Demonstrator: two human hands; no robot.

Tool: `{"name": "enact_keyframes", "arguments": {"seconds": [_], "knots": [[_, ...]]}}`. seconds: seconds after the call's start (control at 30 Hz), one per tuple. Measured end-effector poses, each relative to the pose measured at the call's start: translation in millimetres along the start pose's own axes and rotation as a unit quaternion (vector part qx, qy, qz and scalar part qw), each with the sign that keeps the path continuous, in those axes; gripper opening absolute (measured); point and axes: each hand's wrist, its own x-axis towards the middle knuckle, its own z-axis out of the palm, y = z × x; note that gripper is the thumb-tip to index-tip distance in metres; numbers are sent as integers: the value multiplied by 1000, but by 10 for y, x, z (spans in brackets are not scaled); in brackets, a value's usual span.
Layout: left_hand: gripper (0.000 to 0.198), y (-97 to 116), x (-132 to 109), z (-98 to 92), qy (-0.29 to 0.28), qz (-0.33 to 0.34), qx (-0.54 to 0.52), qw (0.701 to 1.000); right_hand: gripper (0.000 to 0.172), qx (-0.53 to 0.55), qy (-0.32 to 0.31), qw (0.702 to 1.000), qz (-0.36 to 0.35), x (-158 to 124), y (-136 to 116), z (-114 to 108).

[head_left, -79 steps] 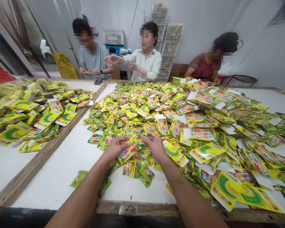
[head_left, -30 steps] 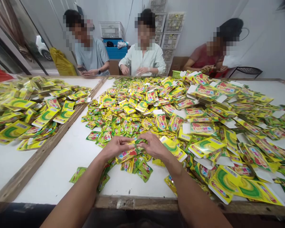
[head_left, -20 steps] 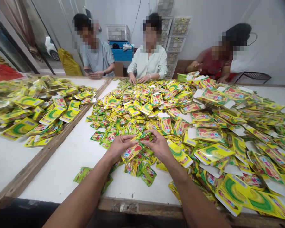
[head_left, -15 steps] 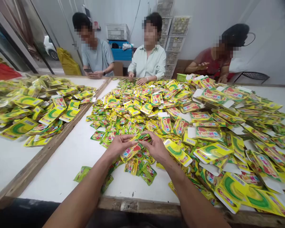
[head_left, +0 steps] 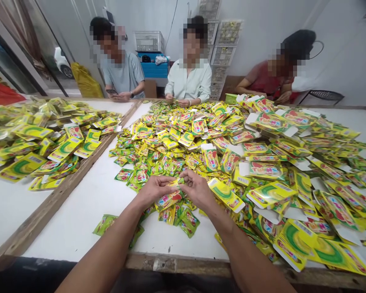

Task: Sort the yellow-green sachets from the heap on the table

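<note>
My left hand (head_left: 155,190) grips a small yellow candy box (head_left: 168,200) with a red and pink printed front, thumb on top. The fingers of my right hand (head_left: 197,190) are pinched at the box's upper end, around a green sachet (head_left: 180,181) that is mostly hidden by them. Whether the sachet is partly inside the box, I cannot tell. Just below the hands lie loose green sachets (head_left: 189,223), and more sachets (head_left: 105,224) rest by my left forearm. Beyond the hands spreads a heap of sachets (head_left: 152,160).
Flattish yellow boxes (head_left: 271,195), many with open white flaps, pile up on the right. Another box pile (head_left: 61,148) lies left of a wooden strip (head_left: 64,183) dividing the white table (head_left: 110,191). Three people sit across the table; one holds a phone (head_left: 112,92).
My right fingers and the green sachet have come down and closer to the box's end. The sachet shows less than before. Across the table, the right-hand person's raised hand has lowered.
</note>
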Motion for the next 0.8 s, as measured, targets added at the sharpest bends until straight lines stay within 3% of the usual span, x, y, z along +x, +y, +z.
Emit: {"name": "enact_keyframes", "arguments": {"seconds": [0.1, 0.17, 0.27, 0.4, 0.6, 0.7, 0.8], "knots": [[43, -7, 23, 8, 40, 7, -42, 998, 16, 52, 17, 999, -1, -21, -44, -15], [46, -13, 32, 0, 65, 15, -53, 996, 15, 21, 33, 999, -26, -36, -90, -19], [45, -20, 36, -13, 70, 24, -73, 995, 17, -51, 27, 997, -51, -55, -150, 10], [40, -14, 35, -9, 75, 34, -115, 990, 20, 2, 49, 998, -39, -63, -162, 73], [41, 17, 8, -13, 36, 31, -102, 994, 18, 23, 0, 999, -36, -102, -156, 199], [48, 8, -15, 25, 22, 39, -89, 995, 18, 54, 55, 997, -9, -93, -115, 219], [45, -16, -36, 122, -40, 43, -16, 998, 12, 29, 103, 994, 17, -84, -75, 215]]}}
